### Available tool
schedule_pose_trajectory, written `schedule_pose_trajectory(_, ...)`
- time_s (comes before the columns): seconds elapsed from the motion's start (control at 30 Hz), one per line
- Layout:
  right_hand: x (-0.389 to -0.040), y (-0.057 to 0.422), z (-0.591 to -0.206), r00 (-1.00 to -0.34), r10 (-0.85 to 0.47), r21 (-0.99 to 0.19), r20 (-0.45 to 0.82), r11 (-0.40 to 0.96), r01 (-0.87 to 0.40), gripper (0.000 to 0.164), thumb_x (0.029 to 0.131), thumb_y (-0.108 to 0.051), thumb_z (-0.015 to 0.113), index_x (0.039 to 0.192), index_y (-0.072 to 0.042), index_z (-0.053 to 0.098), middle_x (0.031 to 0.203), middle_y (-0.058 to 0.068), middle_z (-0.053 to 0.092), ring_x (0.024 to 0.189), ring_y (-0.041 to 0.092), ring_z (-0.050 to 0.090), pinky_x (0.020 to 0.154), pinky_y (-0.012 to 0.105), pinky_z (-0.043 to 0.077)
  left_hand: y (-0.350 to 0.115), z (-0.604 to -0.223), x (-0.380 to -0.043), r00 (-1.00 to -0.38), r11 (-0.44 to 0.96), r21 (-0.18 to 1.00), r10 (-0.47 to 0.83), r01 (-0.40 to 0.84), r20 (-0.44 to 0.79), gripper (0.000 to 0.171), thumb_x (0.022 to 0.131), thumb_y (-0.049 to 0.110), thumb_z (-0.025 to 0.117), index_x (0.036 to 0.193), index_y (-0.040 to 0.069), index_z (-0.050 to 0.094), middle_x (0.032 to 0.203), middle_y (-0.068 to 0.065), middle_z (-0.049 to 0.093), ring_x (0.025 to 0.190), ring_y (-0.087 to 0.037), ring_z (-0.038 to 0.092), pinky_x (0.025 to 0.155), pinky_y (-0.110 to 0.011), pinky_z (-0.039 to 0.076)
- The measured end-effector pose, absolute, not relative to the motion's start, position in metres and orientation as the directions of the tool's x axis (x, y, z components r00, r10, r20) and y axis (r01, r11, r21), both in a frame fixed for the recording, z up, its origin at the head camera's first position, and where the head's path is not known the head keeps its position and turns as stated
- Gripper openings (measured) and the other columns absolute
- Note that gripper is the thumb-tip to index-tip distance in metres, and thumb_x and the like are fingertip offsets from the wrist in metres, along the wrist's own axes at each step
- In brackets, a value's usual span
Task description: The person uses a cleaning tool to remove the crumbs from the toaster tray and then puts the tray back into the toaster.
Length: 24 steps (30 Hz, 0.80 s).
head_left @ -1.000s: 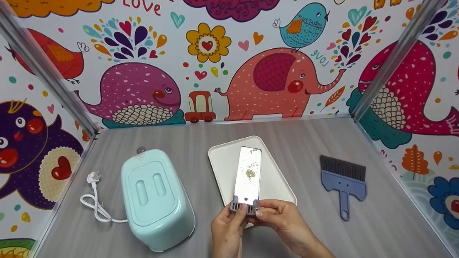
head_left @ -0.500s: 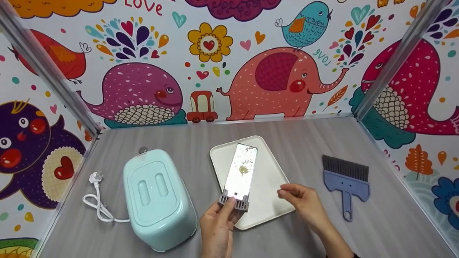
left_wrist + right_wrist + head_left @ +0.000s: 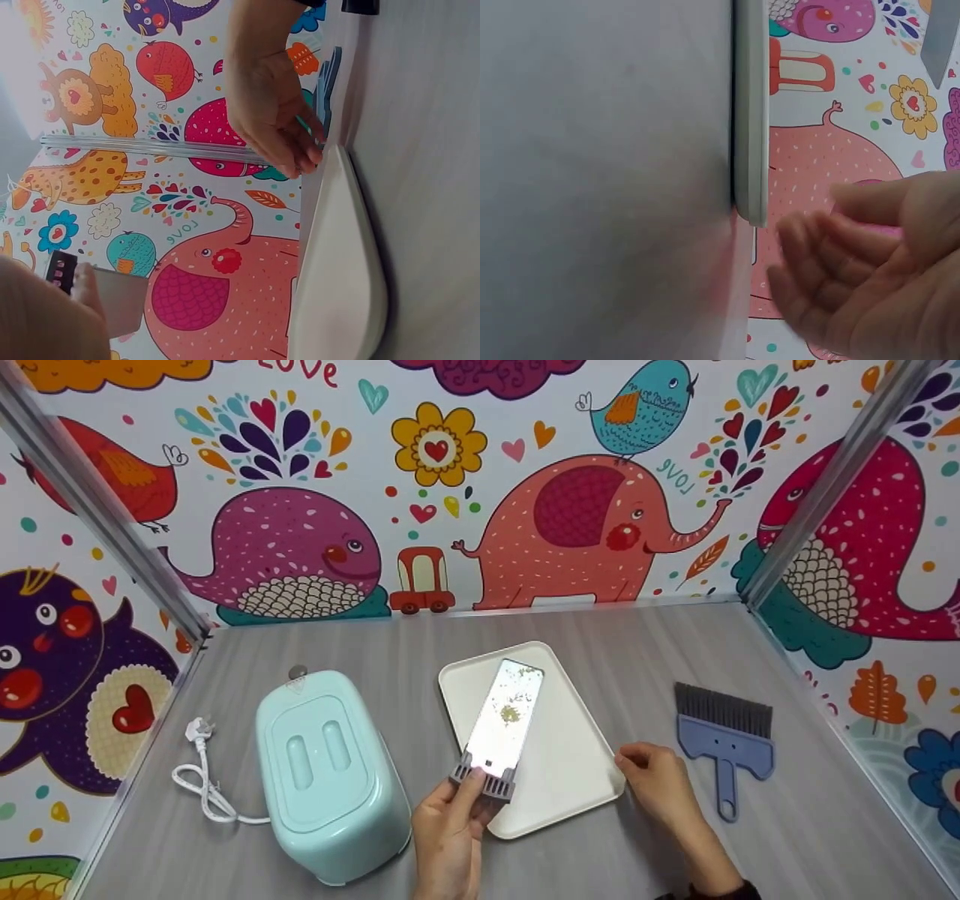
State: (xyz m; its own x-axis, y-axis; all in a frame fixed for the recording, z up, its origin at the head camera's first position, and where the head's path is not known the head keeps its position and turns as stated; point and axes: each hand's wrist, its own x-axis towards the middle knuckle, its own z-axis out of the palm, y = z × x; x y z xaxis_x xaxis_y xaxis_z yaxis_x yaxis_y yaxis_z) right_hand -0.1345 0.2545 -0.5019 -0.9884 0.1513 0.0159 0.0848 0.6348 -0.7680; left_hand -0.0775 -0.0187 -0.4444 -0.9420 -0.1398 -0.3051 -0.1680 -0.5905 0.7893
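Observation:
My left hand (image 3: pixel 450 836) grips the slotted grey end of a crumb tray (image 3: pixel 499 727), thumb on top. The shiny plate of this crumb tray carries scattered crumbs (image 3: pixel 510 712) and is held above a cream serving tray (image 3: pixel 566 769). In the left wrist view, the crumb tray (image 3: pixel 120 300) shows partly behind the left hand. My right hand (image 3: pixel 660 780) is beside the serving tray's right corner, its fingers loosely bent and holding nothing. From the right wrist view, that hand (image 3: pixel 885 262) appears close to the serving tray's edge (image 3: pixel 751 150); whether it touches is unclear.
A mint-green toaster (image 3: pixel 330 772) with a closed lid stands at left, its white cord and plug (image 3: pixel 201 772) beside it. On the right lies a blue hand brush (image 3: pixel 724 750) with dark bristles. Printed wall panels (image 3: pixel 322 555) bound the grey table (image 3: pixel 622 660).
My right hand has let go of the crumb tray and moved right, to the serving tray's corner. The left hand, still holding the crumb tray, has shifted left and tilted it slightly.

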Motion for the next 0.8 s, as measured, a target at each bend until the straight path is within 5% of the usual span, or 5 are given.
schedule_pose_trajectory(0.27,-0.1336,0.2580,-0.5096,-0.994,0.102,-0.665,-0.045,0.739,0.106,0.008,0.093,-0.001,0.073,0.093,0.007,0.077,0.087,0.013,0.076,0.079,0.023,0.067,0.071,0.040,0.054,-0.0220,-0.4432,-0.0796,-0.934,-0.610,0.778,-0.169,-0.152,-0.316,0.042,0.106,0.005,0.062,0.139,-0.020,0.054,0.125,-0.022,0.072,0.102,-0.020,0.074,0.086,-0.036,0.062)
schedule_pose_trajectory(0.8,-0.1267,0.2554,-0.5055,-0.990,0.096,-0.656,-0.102,0.742,0.140,0.013,0.084,0.009,0.068,0.074,0.001,0.071,0.063,0.003,0.065,0.054,0.016,0.060,0.053,0.032,0.047,-0.0229,-0.4434,-0.0795,-0.937,-0.618,0.772,-0.163,-0.148,-0.310,0.041,0.106,0.005,0.062,0.137,-0.021,0.054,0.119,-0.019,0.075,0.099,-0.019,0.075,0.085,-0.035,0.062)
